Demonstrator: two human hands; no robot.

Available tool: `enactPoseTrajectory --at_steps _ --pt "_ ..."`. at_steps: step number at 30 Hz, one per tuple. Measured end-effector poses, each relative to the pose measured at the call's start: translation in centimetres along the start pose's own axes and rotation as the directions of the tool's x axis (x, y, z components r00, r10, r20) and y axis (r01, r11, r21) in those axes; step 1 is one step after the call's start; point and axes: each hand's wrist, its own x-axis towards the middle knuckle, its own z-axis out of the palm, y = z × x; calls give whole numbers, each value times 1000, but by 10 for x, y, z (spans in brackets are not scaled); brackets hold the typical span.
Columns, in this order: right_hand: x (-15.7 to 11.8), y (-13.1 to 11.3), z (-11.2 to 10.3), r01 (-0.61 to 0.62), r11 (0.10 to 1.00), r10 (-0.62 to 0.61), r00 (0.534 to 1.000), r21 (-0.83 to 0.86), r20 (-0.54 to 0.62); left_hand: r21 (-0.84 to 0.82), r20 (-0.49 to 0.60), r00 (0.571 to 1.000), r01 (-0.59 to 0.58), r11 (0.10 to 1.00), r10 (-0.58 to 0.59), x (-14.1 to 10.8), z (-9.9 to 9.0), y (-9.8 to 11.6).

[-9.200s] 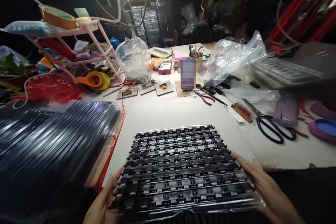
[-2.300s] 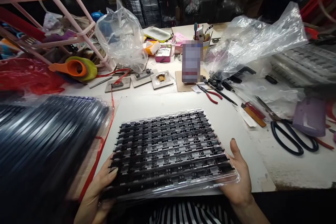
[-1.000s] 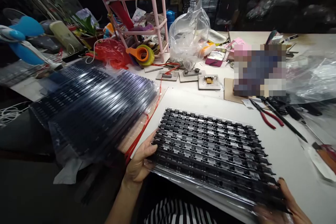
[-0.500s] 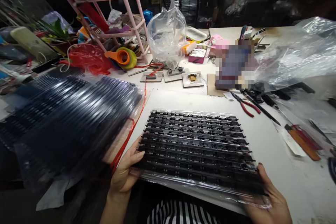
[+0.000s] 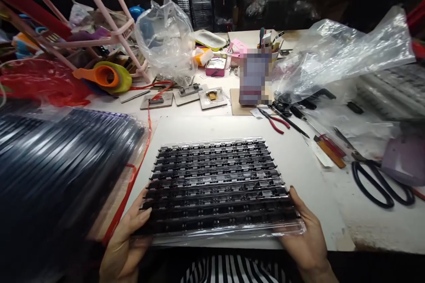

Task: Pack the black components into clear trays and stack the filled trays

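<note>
Between my two hands is a clear plastic tray [image 5: 229, 232] filled with rows of small black parts [image 5: 215, 181]. My left hand [image 5: 128, 234] grips its left edge, thumb on top and fingers underneath. At the right edge, my right hand [image 5: 307, 234] holds it the same way, with most fingers hidden below. The tray is over the near part of a white board [image 5: 195, 126]; I cannot tell whether it touches the board. To the left lies a large stack of similar dark trays [image 5: 66, 177] in shiny clear plastic, partly blurred.
Behind the board sit several small blocks with fixtures [image 5: 212, 98]. Red-handled pliers [image 5: 275, 121], a screwdriver [image 5: 308, 121] and black scissors [image 5: 375, 179] lie at the right. A pink rack [image 5: 109, 4] stands back left. Clear plastic bags [image 5: 166, 40] and a red ribbon [image 5: 133, 181] are near.
The view has swung to the right, so the table things appear further left and the scissors show fully. Both hands keep hold of the tray, which now looks more level.
</note>
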Motion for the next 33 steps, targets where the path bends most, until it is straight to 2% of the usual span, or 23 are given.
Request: enactPoseTrajectory --at_steps 3,7,10,13,17,20,25,28,30,33 --pt "1 0 0 -17 1000 17 999 7 32 123 -79 997 14 992 -4 4 -1 2" --pt "-1 -1 1 -62 998 62 996 -6 66 272 -160 987 13 962 32 24 -16 4" --pt "-2 -1 2 -76 997 77 994 -11 76 309 -192 980 8 951 54 32 -22 6" --pt "-3 -1 2 -79 997 79 994 -9 75 298 -202 979 32 954 31 23 -14 7" --pt "-2 -1 2 -83 997 83 995 -7 64 174 -119 993 12 985 9 2 10 7" --pt "-3 -2 3 -78 997 78 996 -7 46 76 -71 997 12 997 -7 -4 17 7" --pt "-7 -2 5 -15 999 14 1000 45 15 -147 -120 992 21 989 -39 -1 -4 -1" --pt "-9 0 3 78 995 -78 997 67 4 -224 11 1000 23 974 -21 -3 -14 -11" --pt "-9 2 0 123 991 -123 992 53 -15 -214 107 994 4 977 19 -6 -15 -17" --pt "-8 3 -4 169 985 -167 984 26 -67 -170 191 980 -22 985 55 -10 -11 -21"
